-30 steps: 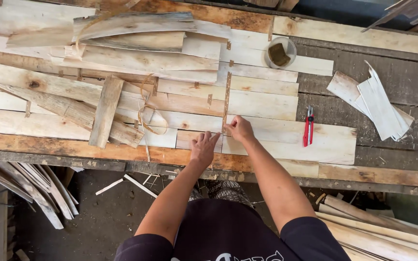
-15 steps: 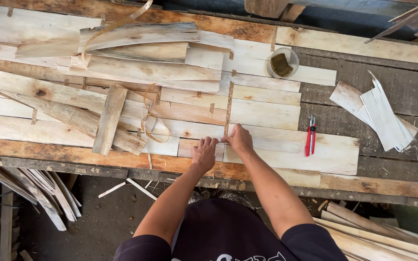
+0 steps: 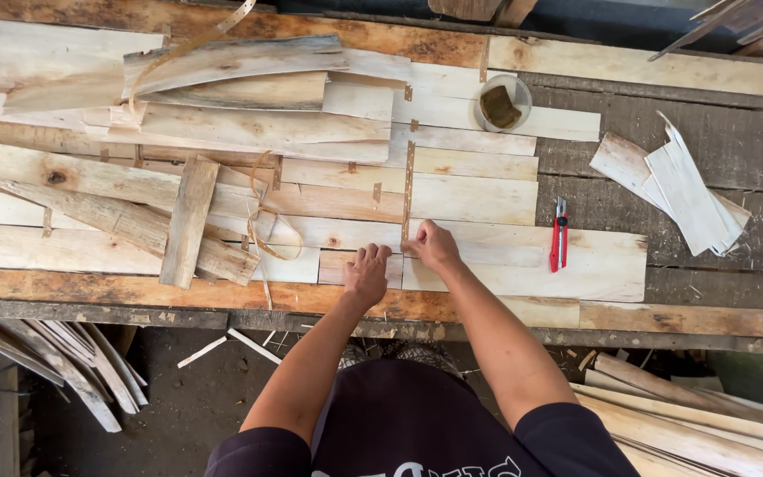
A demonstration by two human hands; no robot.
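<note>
1. Here, both hands rest low in the middle of the frame, on pale wood veneer sheets [image 3: 487, 199] laid flat across the table [image 3: 735, 141].
2. The left hand [image 3: 366, 274] lies palm down on a short veneer piece [image 3: 337, 262] near the table's front edge; its grip is closed on nothing, the fingers curled loosely and pressing on the wood.
3. The right hand [image 3: 434, 246] sits just beside it, to the right; its fingertips are pinched together at the lower end of a thin brown tape strip [image 3: 409, 190].
4. That strip runs straight up the frame from the right hand, along the seam between neighbouring sheets.
5. A red utility knife [image 3: 559, 235] lies on the sheets right of the right hand, near it but apart.
6. A small round tub [image 3: 502, 102] with a dark lump inside stands on the sheets in the upper middle.
7. A loose stack of veneer offcuts [image 3: 677, 190] lies on bare dark boards at the right.
8. Rougher, curled wood slats [image 3: 222, 66] pile up at the upper left, with a narrow board [image 3: 189, 221] slanting over them.
9. More strips [image 3: 64, 362] lean below the table at lower left.
</note>
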